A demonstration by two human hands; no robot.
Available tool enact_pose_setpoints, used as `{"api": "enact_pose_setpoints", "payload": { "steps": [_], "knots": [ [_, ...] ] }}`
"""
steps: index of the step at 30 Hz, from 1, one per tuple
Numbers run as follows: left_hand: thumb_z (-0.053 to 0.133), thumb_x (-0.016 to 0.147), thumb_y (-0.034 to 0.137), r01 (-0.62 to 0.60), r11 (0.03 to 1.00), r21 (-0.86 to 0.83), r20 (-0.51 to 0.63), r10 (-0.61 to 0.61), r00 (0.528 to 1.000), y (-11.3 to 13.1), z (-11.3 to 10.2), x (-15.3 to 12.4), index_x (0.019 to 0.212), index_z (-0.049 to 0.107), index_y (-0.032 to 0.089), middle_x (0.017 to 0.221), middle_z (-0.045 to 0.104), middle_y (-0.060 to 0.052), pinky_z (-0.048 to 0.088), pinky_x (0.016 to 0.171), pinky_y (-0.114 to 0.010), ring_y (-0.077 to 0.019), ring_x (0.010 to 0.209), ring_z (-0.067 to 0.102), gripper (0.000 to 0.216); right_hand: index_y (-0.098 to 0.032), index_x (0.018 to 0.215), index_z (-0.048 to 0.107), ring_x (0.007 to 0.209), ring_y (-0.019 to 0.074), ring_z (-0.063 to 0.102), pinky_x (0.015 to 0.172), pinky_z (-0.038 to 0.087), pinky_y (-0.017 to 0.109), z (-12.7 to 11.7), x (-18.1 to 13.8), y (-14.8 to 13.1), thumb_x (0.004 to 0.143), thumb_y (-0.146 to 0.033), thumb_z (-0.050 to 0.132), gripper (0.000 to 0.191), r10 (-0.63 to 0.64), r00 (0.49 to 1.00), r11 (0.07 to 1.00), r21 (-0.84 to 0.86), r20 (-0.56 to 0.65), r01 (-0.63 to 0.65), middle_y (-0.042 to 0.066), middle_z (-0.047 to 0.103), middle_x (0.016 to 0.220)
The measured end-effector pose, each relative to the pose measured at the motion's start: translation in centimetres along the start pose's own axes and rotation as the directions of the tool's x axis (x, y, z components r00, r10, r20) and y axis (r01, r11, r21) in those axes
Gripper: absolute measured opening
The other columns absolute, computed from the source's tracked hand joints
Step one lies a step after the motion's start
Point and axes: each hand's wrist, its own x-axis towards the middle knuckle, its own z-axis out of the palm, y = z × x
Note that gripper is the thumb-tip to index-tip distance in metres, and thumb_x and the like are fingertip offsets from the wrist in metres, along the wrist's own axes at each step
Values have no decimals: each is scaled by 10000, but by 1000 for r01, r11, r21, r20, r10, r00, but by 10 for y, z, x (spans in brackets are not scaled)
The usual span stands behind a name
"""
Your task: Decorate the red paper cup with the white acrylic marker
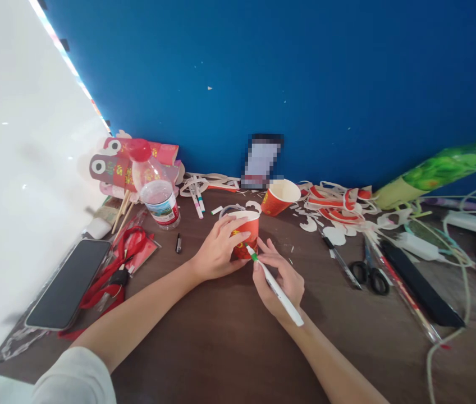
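A red-orange paper cup [252,226] stands upright on the table in front of me, a curved paper strip rising behind its rim. My left hand [220,251] wraps around the cup's left side, covering much of it. In my right hand [280,278] is a white marker with a green band [278,292], held like a pen. Its tip points at the cup's lower front; I cannot tell whether it touches. Just behind and to the right is a second red paper cup [279,197], tilted a little.
Cut paper strips [334,203] and scraps lie at the back right, near scissors [370,276] and a black pen [341,261]. On the left are a cut plastic bottle [161,205], a phone [68,284] and a red ribbon [107,280]. A blue panel [238,67] borders the back.
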Motion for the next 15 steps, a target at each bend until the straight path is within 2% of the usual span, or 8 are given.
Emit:
{"api": "enact_pose_setpoints", "payload": {
  "steps": [9, 15],
  "knots": [
    [665, 757, 311, -1, 998, 64, 4, 0, 1000, 2, -2, 3, 1199, 390, 241, 1281, 499, -111, 457, 982, -473, -270, 1239, 446, 525, -158, 895, 576, 1020, 226, 677, 1007, 532, 435, 1, 3, -3, 776, -70, 610, 153, 20, 1000, 996, -86, -3, -20, 40, 713, 929],
    [675, 752, 279, -1, 1000, 12, -3, 1, 1000, 1, 0, 0, 1242, 343, 234, 1288, 488, -131, 430, 1024, -492, -262, 1238, 458, 594, -159, 921, 575, 1006, 210, 683, 1014, 530, 424, 2, 2, -2, 800, -81, 599, 146, 66, 997, 995, -78, -26, -68, 56, 709, 987]
  ]
}}
